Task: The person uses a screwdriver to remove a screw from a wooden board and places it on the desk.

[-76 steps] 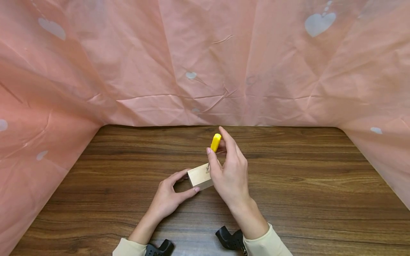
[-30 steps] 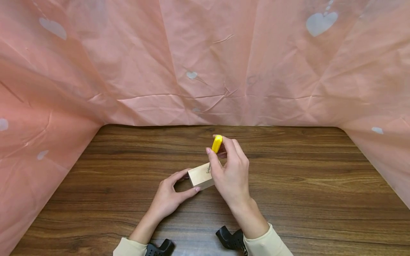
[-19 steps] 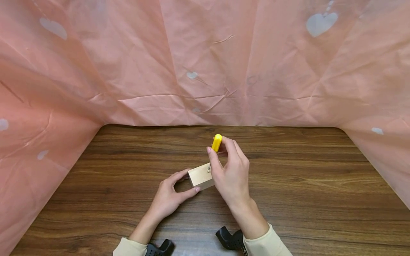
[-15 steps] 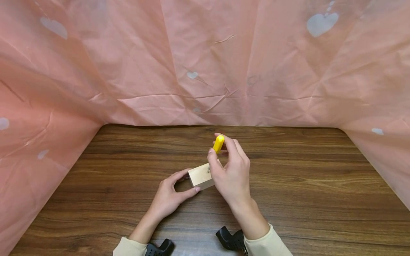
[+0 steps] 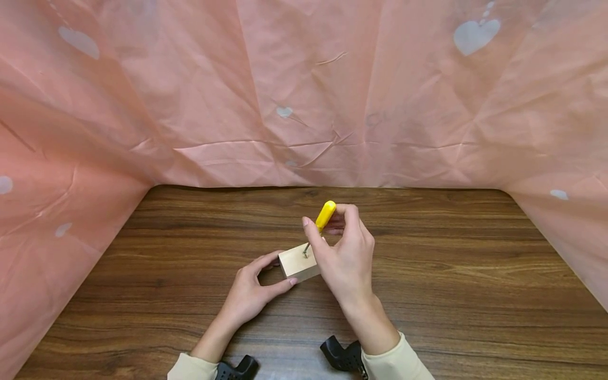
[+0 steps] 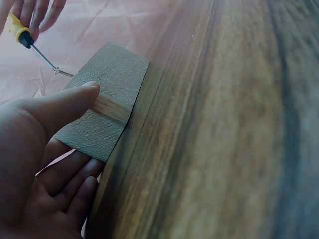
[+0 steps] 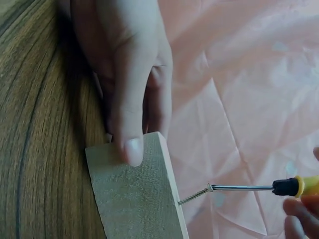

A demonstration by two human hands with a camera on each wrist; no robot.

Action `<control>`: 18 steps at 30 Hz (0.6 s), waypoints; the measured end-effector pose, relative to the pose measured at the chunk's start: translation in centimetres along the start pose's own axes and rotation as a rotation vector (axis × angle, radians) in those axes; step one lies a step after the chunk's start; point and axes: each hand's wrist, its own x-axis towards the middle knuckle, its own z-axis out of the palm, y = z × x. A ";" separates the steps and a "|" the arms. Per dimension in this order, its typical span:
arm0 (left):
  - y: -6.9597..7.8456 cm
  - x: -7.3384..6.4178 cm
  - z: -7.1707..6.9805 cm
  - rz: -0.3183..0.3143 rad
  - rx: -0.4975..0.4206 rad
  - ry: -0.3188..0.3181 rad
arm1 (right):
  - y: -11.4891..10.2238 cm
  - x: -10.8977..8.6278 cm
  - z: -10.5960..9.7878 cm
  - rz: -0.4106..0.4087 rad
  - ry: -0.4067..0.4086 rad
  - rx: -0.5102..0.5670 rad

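Observation:
A pale wooden block (image 5: 293,263) lies on the table, its left end between the thumb and fingers of my left hand (image 5: 249,293). From its top face a screw (image 7: 194,195) stands up at a tilt, part of its thread showing above the wood. My right hand (image 5: 344,258) holds a yellow-handled screwdriver (image 5: 326,215) by the handle, between thumb and fingers. In the right wrist view the screwdriver's metal shaft (image 7: 241,187) meets the screw's head, and shaft and screw form a slight angle. My right hand hides the block's right end in the head view.
The brown wood-grain table (image 5: 451,274) runs back to a pink curtain (image 5: 304,95) with pale hearts, which also hangs at both sides. Black wrist devices (image 5: 239,367) sit by both cream sleeves (image 5: 396,359).
The screwdriver's handle has tipped to the right, and its shaft shows more. My right hand has shifted slightly right, its fingers and thumb spread differently along the handle. Left hand and block have stayed put.

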 end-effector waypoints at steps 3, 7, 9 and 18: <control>0.0 0.0 0.0 0.001 0.003 0.000 | 0.1 0.0 0.1 -0.036 0.004 -0.024; -0.1 0.1 0.0 0.002 -0.003 -0.001 | 0.0 0.0 0.0 -0.074 -0.044 -0.074; 0.0 0.1 0.0 0.001 -0.008 -0.002 | -0.1 -0.1 0.1 -0.096 -0.082 -0.111; 0.0 0.1 0.1 0.002 -0.003 0.002 | -0.1 0.0 -0.1 -0.125 -0.050 0.006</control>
